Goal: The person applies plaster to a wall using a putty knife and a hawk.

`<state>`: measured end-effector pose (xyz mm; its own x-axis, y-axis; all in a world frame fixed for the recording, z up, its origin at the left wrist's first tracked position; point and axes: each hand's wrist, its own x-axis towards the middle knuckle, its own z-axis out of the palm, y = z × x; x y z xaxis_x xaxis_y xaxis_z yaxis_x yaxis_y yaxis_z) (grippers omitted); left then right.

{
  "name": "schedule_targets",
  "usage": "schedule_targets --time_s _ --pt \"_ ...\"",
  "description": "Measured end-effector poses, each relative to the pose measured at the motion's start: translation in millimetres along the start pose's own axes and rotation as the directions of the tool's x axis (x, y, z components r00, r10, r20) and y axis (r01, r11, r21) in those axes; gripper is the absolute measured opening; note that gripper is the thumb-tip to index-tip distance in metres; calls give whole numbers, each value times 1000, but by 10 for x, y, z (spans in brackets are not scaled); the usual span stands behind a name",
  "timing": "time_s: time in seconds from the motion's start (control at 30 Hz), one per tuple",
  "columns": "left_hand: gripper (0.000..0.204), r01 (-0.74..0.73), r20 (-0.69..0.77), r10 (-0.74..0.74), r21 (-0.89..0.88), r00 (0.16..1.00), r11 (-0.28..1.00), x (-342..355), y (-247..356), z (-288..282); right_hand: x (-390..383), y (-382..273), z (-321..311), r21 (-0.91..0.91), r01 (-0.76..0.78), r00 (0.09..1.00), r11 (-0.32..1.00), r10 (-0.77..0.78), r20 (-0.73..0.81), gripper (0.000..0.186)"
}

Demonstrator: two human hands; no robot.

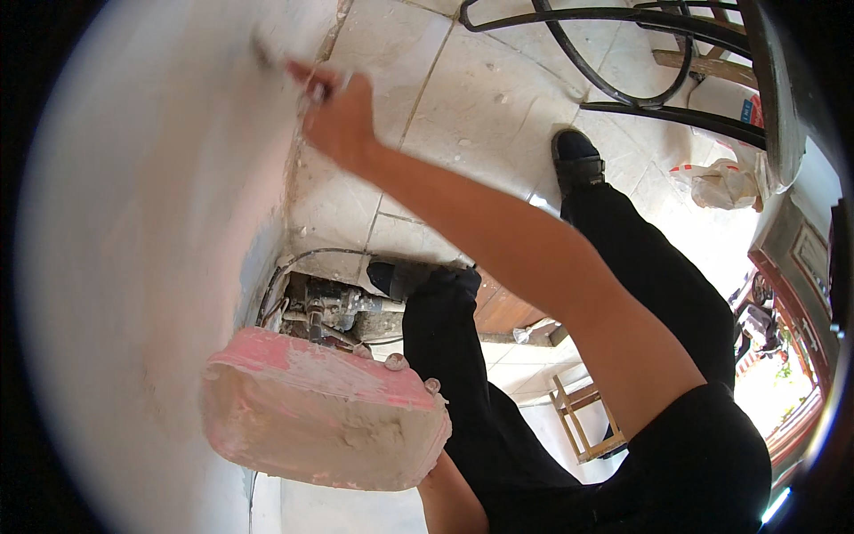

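Note:
My left hand [396, 361] grips a pink plastic tub [276, 353] from beneath and behind; only a few fingertips curl over its far rim. Beige, wet-looking plaster [311, 427] coats the tub's inside and smears its rim. At the upper left, my right hand [342, 120] is closed round the handle of what looks like a putty knife [261, 52]. Its blade end is blurred and lies at or close to the wall [151, 231], which carries patchy beige and pinkish plaster. I cannot tell whether the blade touches it.
Pipes and fittings [334, 307] sit in an opening by the wall's foot, beside a black cable [311, 254]. Black metal bars [614, 13] of furniture stand at the upper right, near a plastic bag [722, 184]. A wooden stool [578, 418] is behind my legs on the tiled floor [480, 89].

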<state>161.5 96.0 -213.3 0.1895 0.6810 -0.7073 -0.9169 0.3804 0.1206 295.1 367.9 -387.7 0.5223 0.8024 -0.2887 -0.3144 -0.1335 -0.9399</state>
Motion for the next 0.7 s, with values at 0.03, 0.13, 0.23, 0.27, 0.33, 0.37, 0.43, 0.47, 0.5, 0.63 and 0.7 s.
schedule_targets --time_s 0.03,0.13,0.23,0.27,0.33,0.37,0.43,0.47,0.5,0.63,0.7 --pt "64 -6 -5 6 0 1000 1000 -18 19 3 -254 -124 21 -133 43 998 990 -36 54 33" --pt "64 2 -19 -2 -2 1000 1000 -28 1 17 -596 -136 16 42 -131 970 990 119 210 38" --pt "64 5 -33 -5 -1 999 1000 -40 3 70 -658 10 -133 -171 -364 840 916 402 364 35" --pt "64 11 -27 -11 -4 1000 1000 -37 2 83 -645 133 -152 -107 -234 933 966 254 254 27" --pt "63 -2 -28 2 -1 1000 1000 -60 37 67 -519 139 -152 188 -252 967 949 253 20 11" --pt "63 21 -12 -21 -11 1000 1000 -20 -14 80 -157 351 -327 -15 1 995 1000 -2 -102 10" --pt "63 2 -15 -2 -2 1000 1000 -30 38 52 278 25 -304 85 -164 948 983 181 -262 12" --pt "63 3 -13 -3 -4 1000 1000 -11 30 55 515 -107 -314 204 -118 944 972 174 -281 14" --pt "63 12 -8 -12 -6 1000 1000 10 0 55 755 -158 -312 -29 -16 963 999 7 -268 16" --pt "63 17 -6 -17 11 1000 1000 47 8 47 730 -63 284 116 195 940 974 -152 -304 25" --pt "63 -4 -13 4 27 1000 1000 -7 91 62 187 -317 492 260 75 974 963 -15 -225 37"
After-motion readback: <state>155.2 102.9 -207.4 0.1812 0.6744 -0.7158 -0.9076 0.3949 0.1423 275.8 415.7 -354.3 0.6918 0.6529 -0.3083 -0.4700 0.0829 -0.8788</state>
